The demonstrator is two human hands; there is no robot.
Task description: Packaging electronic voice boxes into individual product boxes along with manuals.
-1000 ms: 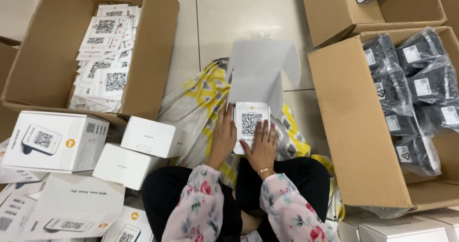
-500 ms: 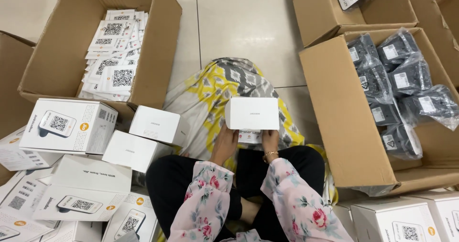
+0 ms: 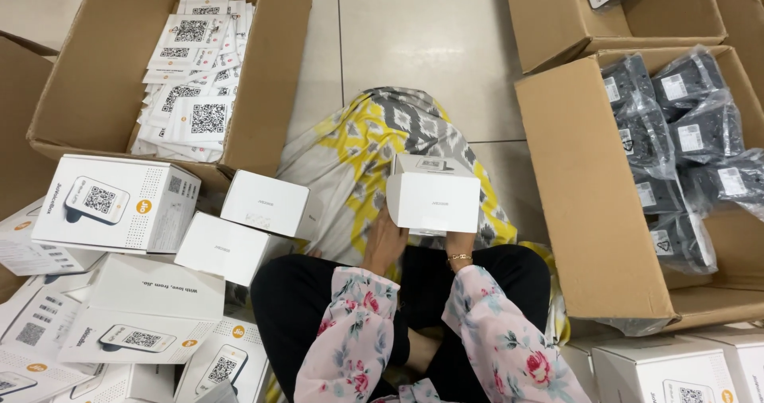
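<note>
Both hands, my left hand [image 3: 384,244] and right hand [image 3: 459,244], grip the small white box [image 3: 434,196] from beneath, over my lap. I'd keep it level, fingers curled firmly, clear of the yellow patterned cloth [image 3: 350,156] and the white boxes [image 3: 239,228] just beside.

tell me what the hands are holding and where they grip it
Both hands hold one small white box from below: the left hand at its lower left corner, the right hand under its bottom edge.
</note>
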